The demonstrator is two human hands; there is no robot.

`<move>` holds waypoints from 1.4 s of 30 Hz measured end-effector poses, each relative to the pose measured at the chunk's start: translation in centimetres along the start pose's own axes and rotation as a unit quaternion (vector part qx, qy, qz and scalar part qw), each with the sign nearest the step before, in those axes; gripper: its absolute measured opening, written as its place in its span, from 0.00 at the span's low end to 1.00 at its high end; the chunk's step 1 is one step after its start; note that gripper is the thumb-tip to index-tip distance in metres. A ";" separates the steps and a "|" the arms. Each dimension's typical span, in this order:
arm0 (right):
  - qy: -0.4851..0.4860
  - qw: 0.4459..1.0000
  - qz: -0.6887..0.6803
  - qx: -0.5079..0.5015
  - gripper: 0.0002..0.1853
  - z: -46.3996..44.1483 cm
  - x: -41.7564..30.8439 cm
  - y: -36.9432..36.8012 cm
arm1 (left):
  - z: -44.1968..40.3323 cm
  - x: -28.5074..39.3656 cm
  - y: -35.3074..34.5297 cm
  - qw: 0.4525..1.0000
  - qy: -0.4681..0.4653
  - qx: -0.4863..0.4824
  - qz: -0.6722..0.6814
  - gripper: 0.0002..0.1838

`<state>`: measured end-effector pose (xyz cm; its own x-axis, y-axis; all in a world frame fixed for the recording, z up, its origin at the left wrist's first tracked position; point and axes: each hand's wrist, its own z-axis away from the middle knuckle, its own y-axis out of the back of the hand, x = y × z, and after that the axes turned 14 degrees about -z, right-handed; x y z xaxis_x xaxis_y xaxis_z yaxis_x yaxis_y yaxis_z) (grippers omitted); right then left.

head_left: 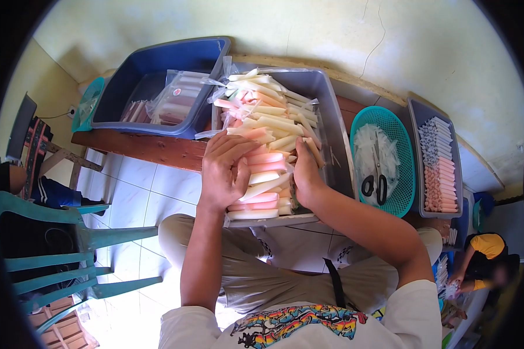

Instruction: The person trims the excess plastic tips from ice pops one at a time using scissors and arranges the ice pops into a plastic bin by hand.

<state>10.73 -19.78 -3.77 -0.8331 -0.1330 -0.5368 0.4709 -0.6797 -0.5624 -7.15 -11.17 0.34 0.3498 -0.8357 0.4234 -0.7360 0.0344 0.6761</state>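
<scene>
A grey tub (339, 125) in front of me is heaped with ice pops (268, 125), slim cream and pink sticks in clear plastic sleeves. Those at the far end lie jumbled, while the nearer ice pops (256, 198) are stacked crosswise in rows. My left hand (224, 166) curves over the left ends of the stack, fingers bent across the sticks and thumb pointing inward. On the opposite side, my right hand (307, 174) cups the right ends, thumb uppermost; its other fingers are mostly hidden. The stack sits between both palms.
At left, a blue tub (212, 87) holds bagged dark sticks (177, 96). A green basket (410, 174) with black scissors (378, 180) and plastic sleeves stands right, beside a packed tray (416, 116). Green chairs (41, 262) stand left; a co-worker (486, 247) is far right.
</scene>
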 end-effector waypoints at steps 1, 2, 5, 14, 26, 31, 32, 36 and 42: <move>0.008 1.000 0.003 -0.003 0.30 -0.3 0.3 0.2 | -0.1 0.1 0.0 1.000 -0.001 0.007 -0.004 0.21; 0.024 1.000 0.013 -0.016 0.31 -0.5 0.7 0.5 | 0.0 0.2 0.0 1.000 -0.001 0.013 -0.009 0.20; 0.059 0.997 0.048 -0.027 0.35 -1.5 1.6 1.3 | 0.0 0.1 0.0 1.000 -0.002 0.030 0.001 0.20; 0.011 0.995 0.053 -0.082 0.35 1.6 0.1 -0.8 | 0.1 -0.4 -0.4 0.998 -0.017 0.048 -0.028 0.18; 0.042 0.998 0.036 -0.023 0.40 -2.4 -2.1 0.5 | -0.5 -0.2 -0.3 0.998 -0.018 0.042 -0.038 0.16; -0.005 0.998 0.015 -0.066 0.42 -1.4 -1.6 0.0 | -1.1 0.0 -0.9 0.995 -0.014 0.045 -0.092 0.20; -0.021 0.994 0.004 -0.103 0.45 -1.1 -1.7 -0.1 | -1.1 -0.2 -1.2 0.994 -0.011 0.044 -0.102 0.21; -0.033 0.981 -0.007 -0.189 0.53 0.6 -1.7 -0.8 | -0.9 -0.9 -1.2 0.998 0.013 0.025 -0.051 0.22; -0.069 0.970 0.000 -0.235 0.55 0.1 -1.7 -0.4 | -1.0 -1.4 -0.9 0.999 0.009 0.003 -0.054 0.23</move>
<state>11.88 -19.38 -2.55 -0.8483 -0.2505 -0.4664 0.5247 -0.2802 -0.8038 -6.42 -9.55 -0.27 0.4375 -0.8243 0.3592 -0.6968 -0.0583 0.7149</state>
